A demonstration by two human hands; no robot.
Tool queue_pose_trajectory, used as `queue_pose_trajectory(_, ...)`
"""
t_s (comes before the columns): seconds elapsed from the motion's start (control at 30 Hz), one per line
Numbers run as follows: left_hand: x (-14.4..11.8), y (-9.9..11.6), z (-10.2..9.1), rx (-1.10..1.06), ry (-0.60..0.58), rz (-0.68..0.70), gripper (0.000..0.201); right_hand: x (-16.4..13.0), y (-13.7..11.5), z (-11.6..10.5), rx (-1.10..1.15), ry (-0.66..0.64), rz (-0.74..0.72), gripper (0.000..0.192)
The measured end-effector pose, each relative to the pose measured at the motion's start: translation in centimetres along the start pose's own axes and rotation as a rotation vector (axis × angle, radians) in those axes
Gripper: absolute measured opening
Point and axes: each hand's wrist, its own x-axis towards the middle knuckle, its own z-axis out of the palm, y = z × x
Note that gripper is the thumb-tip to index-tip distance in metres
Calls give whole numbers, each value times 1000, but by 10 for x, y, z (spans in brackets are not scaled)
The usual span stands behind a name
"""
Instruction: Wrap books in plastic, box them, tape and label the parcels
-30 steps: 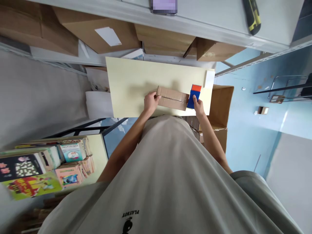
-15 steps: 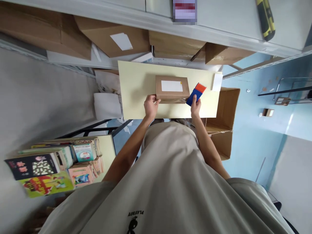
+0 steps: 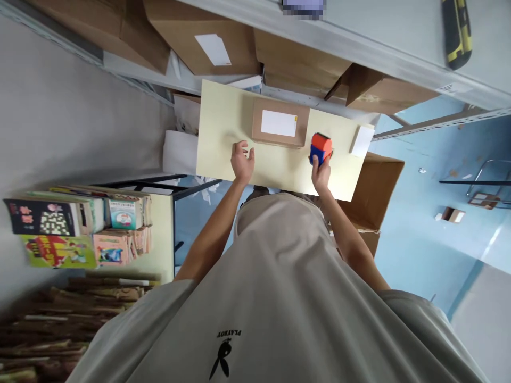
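Observation:
A brown cardboard box (image 3: 257, 121) with a white label (image 3: 278, 123) on top lies on the pale yellow table (image 3: 217, 114). My left hand (image 3: 242, 162) is just off the box's near left corner, its fingers loosely curved and apart, holding nothing. To the right of the box, my right hand (image 3: 321, 173) grips a blue and orange tape dispenser (image 3: 321, 146), orange end away from me. The dispenser is held up off the box, and my fingers partly cover its blue part.
A white block-like item (image 3: 362, 140) lies at the table's right end. Open cardboard boxes (image 3: 379, 186) stand below on the right. A shelf (image 3: 371, 50) with a yellow-black utility knife (image 3: 457, 34) runs above; large cartons (image 3: 299, 61) sit beneath it. Books (image 3: 43, 218) are stacked at left.
My left hand has let go of the box's near left corner and drawn back slightly. The tape dispenser has turned more upright and moved off the box's right corner. My view has shifted and tilted.

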Motion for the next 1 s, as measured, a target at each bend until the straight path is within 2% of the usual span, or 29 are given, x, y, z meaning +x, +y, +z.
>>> queue_pose_trajectory(0.1,-50,15,8,33,-117,81,33,-21,37,-2,-137,-78,-7,71)
queue_pose_trajectory(0.23,-105,39,35,44,-345,277,44,-30,85,0,-262,-263,-193,63)
queue_pose_trajectory(0.33,-126,49,56,31,-364,378,50,-25,117,0,-319,-283,-357,69)
queue_pose_trajectory(0.47,-137,54,71,9,-336,443,53,-15,147,-7,-395,-299,-566,71)
queue_pose_trajectory(0.63,-144,63,76,42,-377,527,29,-10,162,-23,-485,-383,-697,76)
queue_pose_trajectory(0.77,-148,72,74,60,-378,559,6,-10,163,-32,-519,-388,-776,83)
queue_pose_trajectory(1.0,-147,81,65,45,-384,548,12,-16,150,-42,-597,-404,-809,80)
